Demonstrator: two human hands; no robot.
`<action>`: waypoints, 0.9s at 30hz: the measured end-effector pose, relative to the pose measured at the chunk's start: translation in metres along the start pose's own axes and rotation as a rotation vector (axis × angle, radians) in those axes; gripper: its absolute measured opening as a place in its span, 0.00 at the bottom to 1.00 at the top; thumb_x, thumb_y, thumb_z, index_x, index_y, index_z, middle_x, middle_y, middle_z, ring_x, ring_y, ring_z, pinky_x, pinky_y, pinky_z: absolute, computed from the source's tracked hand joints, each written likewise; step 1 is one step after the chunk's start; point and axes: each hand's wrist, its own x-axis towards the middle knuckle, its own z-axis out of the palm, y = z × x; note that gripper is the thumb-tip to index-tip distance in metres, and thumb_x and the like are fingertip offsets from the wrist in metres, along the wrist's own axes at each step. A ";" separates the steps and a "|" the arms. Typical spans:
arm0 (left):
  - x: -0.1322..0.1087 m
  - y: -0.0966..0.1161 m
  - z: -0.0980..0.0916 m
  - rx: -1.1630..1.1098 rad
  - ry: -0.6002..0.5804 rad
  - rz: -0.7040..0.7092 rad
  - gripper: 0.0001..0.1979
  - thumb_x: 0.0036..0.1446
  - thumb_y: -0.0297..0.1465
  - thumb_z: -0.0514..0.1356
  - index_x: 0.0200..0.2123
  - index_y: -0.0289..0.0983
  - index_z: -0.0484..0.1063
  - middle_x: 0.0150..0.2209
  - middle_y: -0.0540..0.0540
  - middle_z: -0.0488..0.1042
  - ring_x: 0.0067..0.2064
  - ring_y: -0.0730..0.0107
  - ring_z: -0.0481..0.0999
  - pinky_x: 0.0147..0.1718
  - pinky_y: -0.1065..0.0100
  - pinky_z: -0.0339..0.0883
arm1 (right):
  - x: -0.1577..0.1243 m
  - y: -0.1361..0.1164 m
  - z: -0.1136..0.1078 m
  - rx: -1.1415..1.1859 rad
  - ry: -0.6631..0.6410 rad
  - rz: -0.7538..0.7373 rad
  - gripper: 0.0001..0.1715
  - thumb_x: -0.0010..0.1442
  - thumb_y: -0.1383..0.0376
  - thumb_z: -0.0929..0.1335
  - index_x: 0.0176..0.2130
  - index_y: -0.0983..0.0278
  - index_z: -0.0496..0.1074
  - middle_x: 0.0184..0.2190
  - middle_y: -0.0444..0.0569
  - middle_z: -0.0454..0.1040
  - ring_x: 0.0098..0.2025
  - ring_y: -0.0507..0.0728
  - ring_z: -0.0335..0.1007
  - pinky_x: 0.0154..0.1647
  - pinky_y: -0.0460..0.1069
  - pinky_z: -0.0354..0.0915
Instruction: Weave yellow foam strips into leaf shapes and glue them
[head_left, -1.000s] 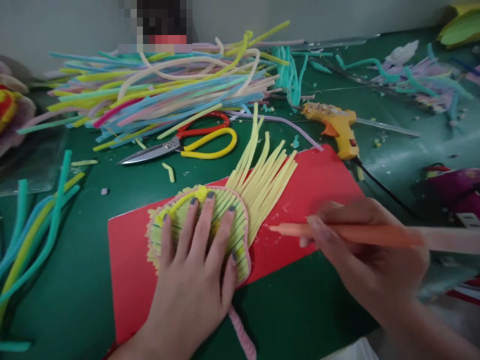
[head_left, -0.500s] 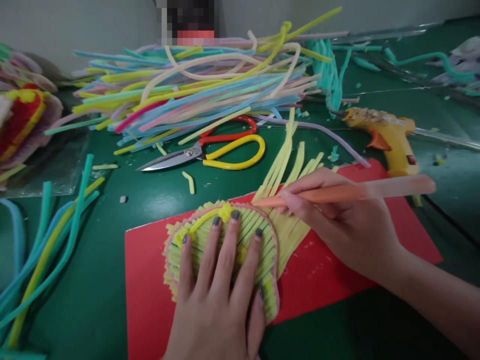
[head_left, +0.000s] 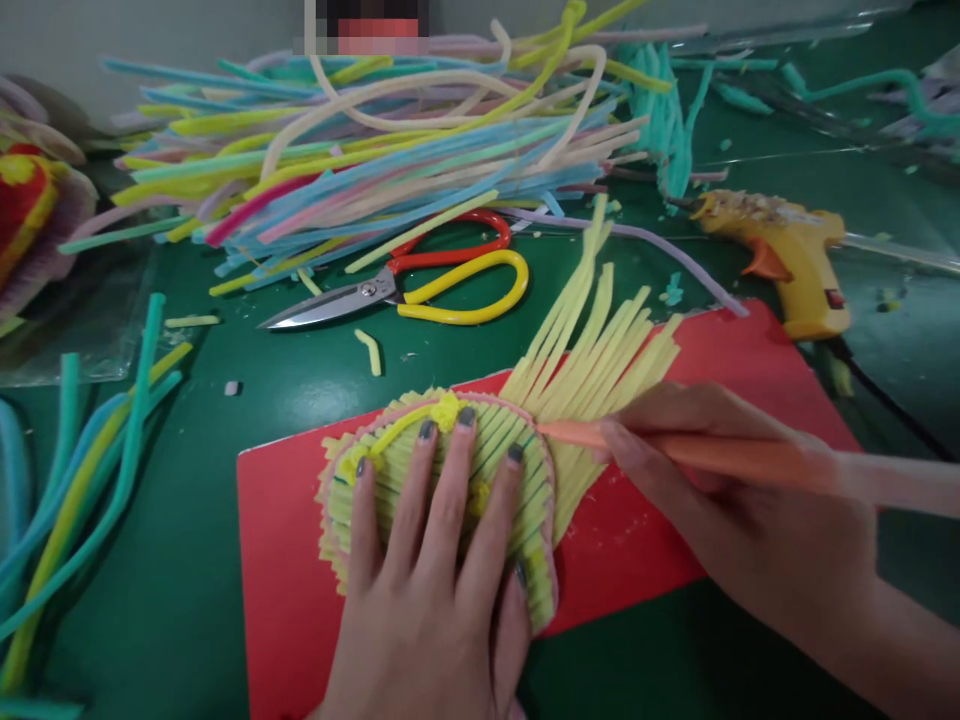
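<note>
My left hand (head_left: 431, 560) lies with fingers spread flat over a rounded piece of pale green pipe cleaners (head_left: 397, 490), edged in pink with yellow knots. Yellow-green strips (head_left: 600, 360) fan out beneath its right side, over a red card (head_left: 285, 560). In my right hand (head_left: 720, 500) is an orange pen (head_left: 712, 452) with a clear back end, pinched between thumb and fingers. Its tip meets the piece's pink edge where the strips begin.
Behind the card are red-and-yellow-handled scissors (head_left: 457, 285), a pile of coloured pipe cleaners (head_left: 420, 140) and a yellow glue gun (head_left: 795, 255). Blue, green and yellow pipe cleaners (head_left: 97, 480) lie at left. A red and yellow craft piece (head_left: 30, 210) sits at the left edge.
My right hand has moved right and down, bringing the pen tip along the pink edge from the top to the right side. My left hand keeps its place on the piece.
</note>
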 end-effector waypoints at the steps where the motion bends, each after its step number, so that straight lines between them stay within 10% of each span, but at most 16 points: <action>1: 0.000 -0.001 0.000 0.012 -0.002 0.013 0.26 0.63 0.39 0.48 0.62 0.40 0.59 0.66 0.42 0.53 0.67 0.49 0.49 0.64 0.47 0.34 | -0.005 -0.002 0.000 -0.008 0.009 -0.003 0.06 0.59 0.66 0.68 0.29 0.58 0.69 0.24 0.41 0.73 0.23 0.50 0.70 0.21 0.43 0.66; 27: 0.002 -0.001 -0.002 0.051 -0.012 0.072 0.25 0.63 0.37 0.48 0.62 0.36 0.58 0.66 0.35 0.52 0.67 0.45 0.49 0.62 0.43 0.38 | -0.080 -0.030 0.019 -0.215 0.120 -0.326 0.17 0.55 0.75 0.69 0.21 0.59 0.64 0.26 0.42 0.76 0.29 0.52 0.74 0.28 0.47 0.72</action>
